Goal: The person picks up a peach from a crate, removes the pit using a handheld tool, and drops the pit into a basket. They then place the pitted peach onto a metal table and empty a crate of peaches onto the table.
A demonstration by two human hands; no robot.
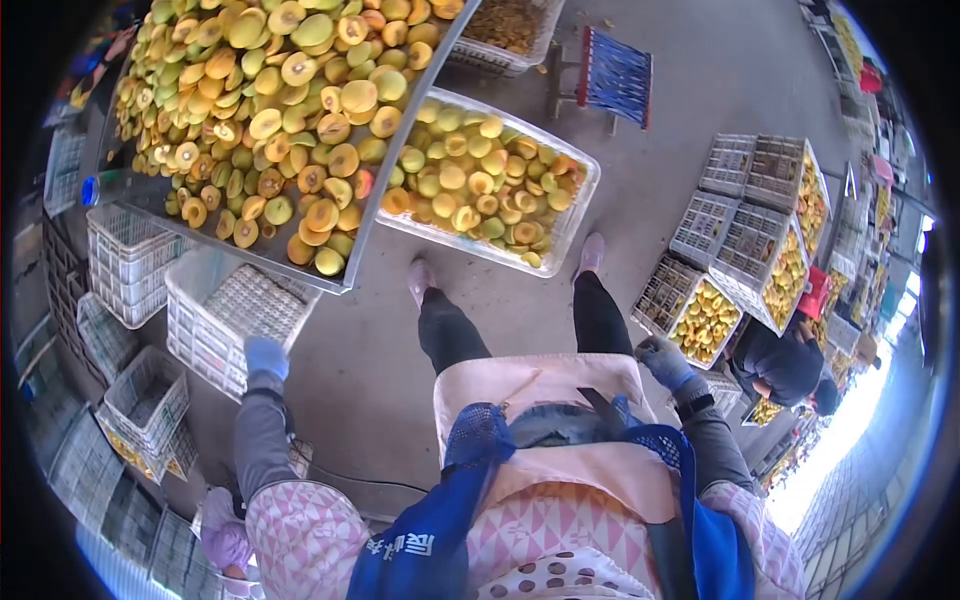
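My left hand [265, 357], in a blue glove, is at the near corner of a stack of white plastic crates [208, 322] and overlaps it in this view. Its fingers are bunched together and mostly hidden. On the other side, my right hand [664, 361] wears a grey-blue glove and hangs low. It overlaps the near corner of a crate of yellow fruit [704, 322]; how its fingers are set cannot be made out. Ahead, halved yellow-green stone fruit [270, 120] is heaped on a metal-edged table [352, 262].
A white tub [596, 185] of fruit halves in liquid stands beside the table. Stacked fruit crates [745, 235] rise at right, with a bent-over person [778, 362] behind them. A blue-strapped stool [615, 78] stands ahead. More crates [145, 400] line the left.
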